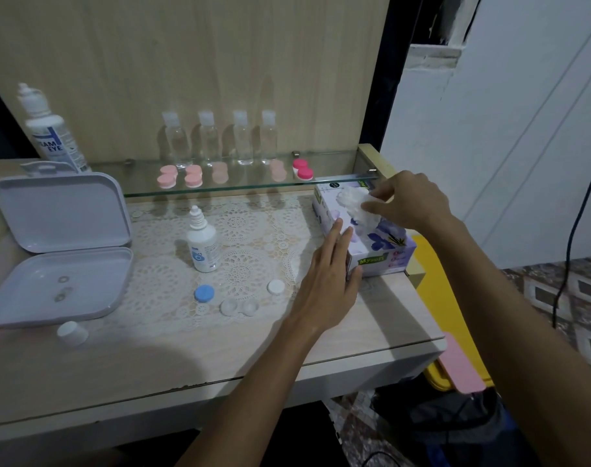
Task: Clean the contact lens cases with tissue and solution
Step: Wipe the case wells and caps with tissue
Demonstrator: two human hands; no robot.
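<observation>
**Desk:** Lilac cardboard dominates the right of the frame. What is it?

**Photographer:** A tissue box [371,244] printed with purple flowers and a green label reading "Mysoft", at the right end of a pale wooden table [152,358]. The left hand [324,284] lies flat against the box's near side, fingers straight, thumb at its lower corner. The right hand [405,200] pinches the white tissue [353,203] rising from the slot on top.

**Desk:** And the lens cases?

**Photographer:** One open white contact lens case [238,308] sits on the lace mat [240,251] near the table's front, both wells uncovered. Its blue cap [204,293] lies just left of it, its white cap [275,287] just to its right.

**Desk:** Any solution?

**Photographer:** A small white solution bottle [202,242] stands upright on the mat behind the caps; its print is too small to read. A larger bottle [49,129] at far left shows "EYE" and part of another word.

**Desk:** Anything else worth noting?

**Photographer:** A glass shelf [253,187] along the back carries five closed cases, pale pink ones [167,176] and a hot-pink one [302,170], with four clear bottles [208,139] behind them. A grey hinged box [61,247] lies open at left, small rings in its tray, and a white cap [72,333] lies in front of it.
</observation>
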